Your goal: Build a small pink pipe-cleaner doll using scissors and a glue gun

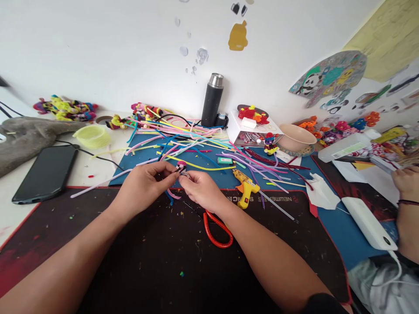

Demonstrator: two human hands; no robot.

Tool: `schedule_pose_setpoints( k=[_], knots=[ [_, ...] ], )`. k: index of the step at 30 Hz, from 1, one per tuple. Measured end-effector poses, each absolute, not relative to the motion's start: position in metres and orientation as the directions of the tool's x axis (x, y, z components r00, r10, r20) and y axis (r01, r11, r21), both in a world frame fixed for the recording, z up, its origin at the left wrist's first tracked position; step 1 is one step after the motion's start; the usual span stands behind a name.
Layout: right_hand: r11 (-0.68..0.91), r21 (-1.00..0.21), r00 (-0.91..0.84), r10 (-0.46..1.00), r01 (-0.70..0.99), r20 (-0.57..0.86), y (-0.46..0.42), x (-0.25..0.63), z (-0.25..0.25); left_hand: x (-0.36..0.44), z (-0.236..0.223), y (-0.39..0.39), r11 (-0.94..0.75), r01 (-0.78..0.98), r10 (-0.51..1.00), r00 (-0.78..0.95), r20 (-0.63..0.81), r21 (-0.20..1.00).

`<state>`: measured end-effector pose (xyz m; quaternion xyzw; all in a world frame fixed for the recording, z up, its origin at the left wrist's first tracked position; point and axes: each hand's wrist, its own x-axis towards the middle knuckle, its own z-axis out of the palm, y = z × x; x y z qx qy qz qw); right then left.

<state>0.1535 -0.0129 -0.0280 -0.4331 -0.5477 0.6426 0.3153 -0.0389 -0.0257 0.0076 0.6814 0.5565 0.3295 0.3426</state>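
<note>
Far left of the left hand, a phone (44,174) lay on the white tabletop (98,168), its near edge close to the mat's red border. Beyond it, grey cloth (28,135) was cut off by the view's edge, and a pale green coil (93,136) stood on the tabletop.

The left hand (147,183) was closed, thumb and fingertips pinching a small figure (181,165) with a pink top; the fingers hid most of it. Just right, the right hand (203,191) was closed too, gripping at the figure's lower side; what lay inside that grip could not be made out. Nearer than both hands, the dark mat (157,261) gave open room between the forearms, with only scraps on it.

Beyond the hands, pipe cleaners (183,163) crowded the blue surface, and a flask (212,99) stood by the wall. A red loop (207,232) lay just below the right hand, its upper end hidden.

Right of that hand were a glue gun (246,187), then an open-fronted box (250,138) holding small, indistinct items, and a bowl (296,138), its inside unclear. A power bank (369,224) lay farther right, near another person's arm (407,213), cut off.
</note>
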Motion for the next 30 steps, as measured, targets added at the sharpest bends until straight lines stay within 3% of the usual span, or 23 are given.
schedule_pose_setpoints(
  k=[9,18,30],
  knots=[
    [-0.342,-0.927,-0.552,0.808,-0.155,-0.206,-0.013,0.158,-0.015,-0.04,0.007,-0.024,-0.14,0.485,0.985,0.155,0.073,0.863],
    [-0.296,-0.92,-0.383,0.905,-0.257,-0.184,-0.009,0.158,-0.018,-0.041,0.006,-0.023,-0.096,0.407,0.99,0.134,0.044,0.908],
    [-0.281,-0.914,-0.371,0.914,-0.293,-0.162,-0.009,0.159,-0.016,-0.035,0.012,-0.022,0.092,0.27,0.965,0.212,-0.152,0.959]
  ],
)
